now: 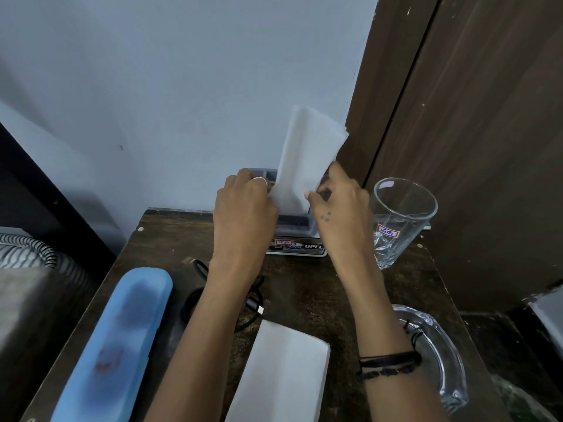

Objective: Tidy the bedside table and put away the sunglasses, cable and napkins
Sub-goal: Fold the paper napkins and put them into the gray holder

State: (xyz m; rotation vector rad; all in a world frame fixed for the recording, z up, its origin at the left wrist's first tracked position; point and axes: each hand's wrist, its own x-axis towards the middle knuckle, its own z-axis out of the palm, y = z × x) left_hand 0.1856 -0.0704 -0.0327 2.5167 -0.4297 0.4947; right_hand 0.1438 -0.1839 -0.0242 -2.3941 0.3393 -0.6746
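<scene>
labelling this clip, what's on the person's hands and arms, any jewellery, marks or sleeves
Both forearms are bare, no sleeves in view. The left hand wears a thin silver ring. The right hand has small dark dots on its back, and black cord bracelets circle the right wrist.

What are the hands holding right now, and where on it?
Both hands, left hand and right hand, pinch the folded white paper napkin by its lower side edges, above the grey napkin holder.

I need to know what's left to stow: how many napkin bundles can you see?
2. One napkin bundle is held upright by both hands over the holder; another lies flat at the table's near edge. More may be hidden.
</scene>
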